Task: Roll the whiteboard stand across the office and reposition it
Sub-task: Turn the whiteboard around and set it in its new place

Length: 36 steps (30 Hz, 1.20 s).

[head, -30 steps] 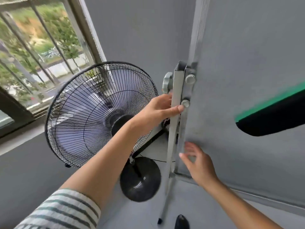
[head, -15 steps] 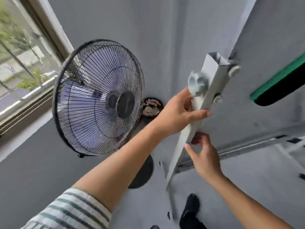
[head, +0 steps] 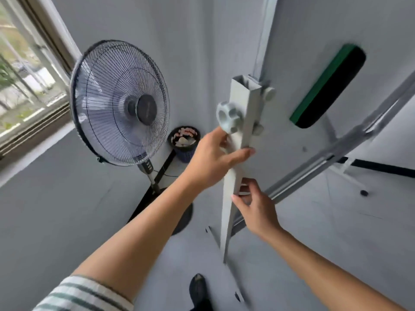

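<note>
The whiteboard stand's grey square post [head: 243,102] rises in the middle of the view, with a round knob [head: 227,116] on its left side. The white board [head: 314,30] hangs behind it on the right, with a tray rail [head: 336,151] along its lower edge. My left hand [head: 215,158] wraps the post just below the knob. My right hand [head: 253,205] grips the same post lower down, fingers curled around its right edge. A green and black eraser [head: 327,86] clings to the board.
A black pedestal fan [head: 119,102] stands close on the left, its base [head: 179,218] near the post's foot. A dark waste bin [head: 185,142] sits in the corner behind. A window [head: 27,75] fills the left wall. My shoe [head: 198,290] is below.
The view has swung and the stand has tilted and shifted relative to the fan. My right hand went from flat on the board to gripping the post. My left hand stays below the knob.
</note>
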Tool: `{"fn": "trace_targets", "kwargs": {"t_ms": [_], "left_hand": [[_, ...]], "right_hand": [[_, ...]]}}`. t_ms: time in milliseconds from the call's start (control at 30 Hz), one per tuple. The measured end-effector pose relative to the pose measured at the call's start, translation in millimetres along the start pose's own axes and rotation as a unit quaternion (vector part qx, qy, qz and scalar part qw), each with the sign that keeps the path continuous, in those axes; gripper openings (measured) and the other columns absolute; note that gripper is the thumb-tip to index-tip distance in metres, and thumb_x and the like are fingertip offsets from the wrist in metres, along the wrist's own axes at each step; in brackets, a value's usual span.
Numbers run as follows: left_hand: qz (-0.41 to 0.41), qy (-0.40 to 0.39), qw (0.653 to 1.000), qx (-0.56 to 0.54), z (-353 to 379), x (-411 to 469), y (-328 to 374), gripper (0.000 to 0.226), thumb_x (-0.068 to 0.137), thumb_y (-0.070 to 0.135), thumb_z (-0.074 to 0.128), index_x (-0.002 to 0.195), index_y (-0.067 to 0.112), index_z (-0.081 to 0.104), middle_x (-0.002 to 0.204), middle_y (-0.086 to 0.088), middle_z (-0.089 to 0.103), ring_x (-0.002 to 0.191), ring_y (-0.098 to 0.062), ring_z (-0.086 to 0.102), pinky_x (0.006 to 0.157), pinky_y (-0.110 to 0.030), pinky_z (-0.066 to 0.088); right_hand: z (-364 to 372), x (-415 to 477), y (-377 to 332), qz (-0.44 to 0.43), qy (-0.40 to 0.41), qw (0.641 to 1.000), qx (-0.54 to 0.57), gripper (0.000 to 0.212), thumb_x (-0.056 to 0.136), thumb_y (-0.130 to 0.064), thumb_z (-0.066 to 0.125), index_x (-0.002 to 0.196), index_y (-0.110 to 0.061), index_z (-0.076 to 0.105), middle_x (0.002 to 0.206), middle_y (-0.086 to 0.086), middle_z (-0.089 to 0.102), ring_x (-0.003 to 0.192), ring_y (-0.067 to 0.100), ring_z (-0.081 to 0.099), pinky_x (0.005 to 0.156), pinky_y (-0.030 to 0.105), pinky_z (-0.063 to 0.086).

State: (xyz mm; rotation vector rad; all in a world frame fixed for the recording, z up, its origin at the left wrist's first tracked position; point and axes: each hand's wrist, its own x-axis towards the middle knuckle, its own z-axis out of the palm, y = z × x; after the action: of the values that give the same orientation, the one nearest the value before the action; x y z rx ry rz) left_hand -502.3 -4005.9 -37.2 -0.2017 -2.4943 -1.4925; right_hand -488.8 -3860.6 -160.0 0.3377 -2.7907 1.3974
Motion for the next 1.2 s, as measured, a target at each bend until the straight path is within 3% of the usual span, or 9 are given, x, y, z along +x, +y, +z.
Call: {"fn": "trace_targets", "kwargs": {"t_ms": [200,433,600,700,833,900,967,1067,1200], "left_hand": [[-0.009,0.024,1.000,0.016,25.0,-65.2,40.5,0.018,0.075,0.039,0.074,0.090,0.036,0.064,0.079,0.012,0.071,0.081,-0.021,0.071,0.077,-0.046,0.057],[-0.020,0.038,0.999,0.005,34.0,-113.8,50.0,0.041,0.073,0.045,0.071,0.101,0.016,0.067,0.090,0.002,0.074,0.085,-0.022,0.071,0.080,-0.050,0.057],[-0.059,0.074,0.995,0.000,43.6,-150.3,55.4,0.027,0.079,0.043,0.071,0.096,0.025,0.060,0.086,0.009,0.068,0.082,-0.009,0.066,0.073,-0.022,0.053],[-0.144,0.099,0.985,-0.003,61.8,-192.9,29.0,0.043,0.082,0.042,0.068,0.115,0.017,0.055,0.100,0.000,0.066,0.091,-0.014,0.065,0.079,-0.031,0.053],[-0.307,-0.023,0.950,-0.040,107.2,-266.3,-3.8,0.014,0.088,0.017,0.064,0.100,0.013,0.059,0.088,-0.009,0.067,0.085,-0.028,0.066,0.074,-0.045,0.056],[-0.355,-0.138,0.923,-0.055,134.0,-287.7,-7.3,0.004,0.087,0.013,0.064,0.089,0.011,0.061,0.078,-0.010,0.066,0.071,-0.024,0.062,0.062,-0.038,0.050],[-0.364,-0.211,0.905,-0.058,158.0,-290.3,-3.8,0.019,0.077,0.024,0.067,0.090,0.010,0.063,0.072,-0.007,0.066,0.063,-0.019,0.061,0.055,-0.031,0.047],[-0.346,-0.248,0.904,-0.042,191.7,-271.3,2.7,0.029,0.069,0.032,0.064,0.091,0.013,0.065,0.067,-0.004,0.070,0.063,-0.016,0.066,0.056,-0.028,0.049],[-0.329,-0.218,0.918,-0.022,240.4,-232.9,12.8,0.003,0.086,0.011,0.066,0.089,0.011,0.066,0.063,-0.004,0.073,0.062,-0.016,0.069,0.055,-0.029,0.052]], "right_hand": [[-23.8,-66.6,2.5,-0.003,-0.014,1.000,0.000,0.036,0.087,-0.029,0.064,0.119,-0.018,0.052,0.105,0.000,0.074,0.098,0.024,0.068,0.080,0.032,0.050],[-29.1,-122.4,-3.0,0.020,-0.039,0.999,0.029,0.039,0.087,-0.027,0.063,0.122,-0.020,0.048,0.112,-0.001,0.071,0.103,0.022,0.066,0.089,0.037,0.051],[-39.4,-174.8,19.4,0.092,-0.082,0.991,0.049,0.045,0.085,-0.029,0.064,0.127,-0.022,0.049,0.119,0.002,0.062,0.105,0.018,0.064,0.091,0.033,0.050],[-65.7,-217.7,60.8,0.171,-0.063,0.980,0.075,0.033,0.086,-0.026,0.065,0.118,-0.022,0.056,0.116,0.004,0.064,0.096,0.017,0.066,0.078,0.028,0.053],[-120.4,-275.1,119.5,0.272,0.024,0.959,0.076,0.018,0.085,-0.021,0.068,0.099,-0.027,0.060,0.102,0.003,0.070,0.084,0.013,0.067,0.073,0.034,0.054],[-148.7,-299.6,144.7,0.316,0.065,0.943,0.078,0.016,0.085,-0.016,0.069,0.095,-0.025,0.060,0.098,0.005,0.071,0.085,0.016,0.068,0.078,0.040,0.053],[-174.2,-321.0,167.9,0.349,0.097,0.927,0.092,0.013,0.085,-0.015,0.069,0.093,-0.022,0.062,0.095,0.003,0.071,0.090,0.020,0.069,0.079,0.041,0.053],[-205.7,-341.0,202.0,0.369,0.140,0.913,0.108,0.013,0.084,-0.015,0.069,0.089,-0.026,0.065,0.088,0.000,0.073,0.087,0.021,0.071,0.082,0.046,0.055],[-244.3,-338.0,240.8,0.386,0.173,0.896,0.137,0.013,0.085,-0.014,0.068,0.089,-0.027,0.066,0.082,-0.001,0.074,0.082,0.019,0.073,0.082,0.047,0.054]]}}
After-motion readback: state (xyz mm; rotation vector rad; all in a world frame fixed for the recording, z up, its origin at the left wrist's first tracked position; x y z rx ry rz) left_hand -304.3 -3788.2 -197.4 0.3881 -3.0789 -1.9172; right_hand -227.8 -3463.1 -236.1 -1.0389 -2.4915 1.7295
